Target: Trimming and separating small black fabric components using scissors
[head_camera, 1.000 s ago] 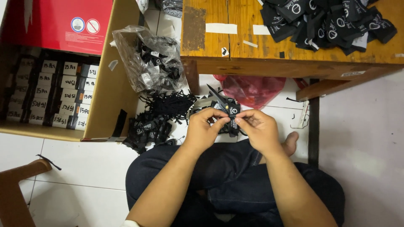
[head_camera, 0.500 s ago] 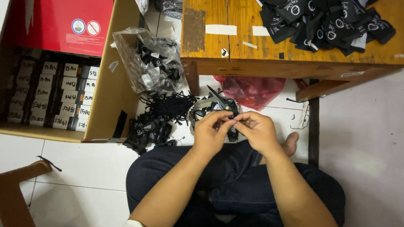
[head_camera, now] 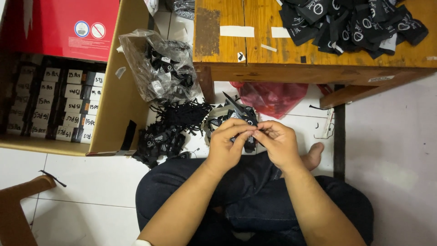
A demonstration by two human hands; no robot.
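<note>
Both hands, left hand and right hand, pinch shut on one small black tag; fingertips should stay close together, clear of the scissors just above.

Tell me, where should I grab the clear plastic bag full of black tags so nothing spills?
Probably grip the clear plastic bag by its crumpled open top edge, at the upper left near the cardboard box, coming from above. The tags sit low toward the wooden table leg, so bunching that loose top should keep them inside.

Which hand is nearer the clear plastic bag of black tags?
Left. The left hand sits below and right of the clear plastic bag; the right hand is farther right, beyond the left.
</note>
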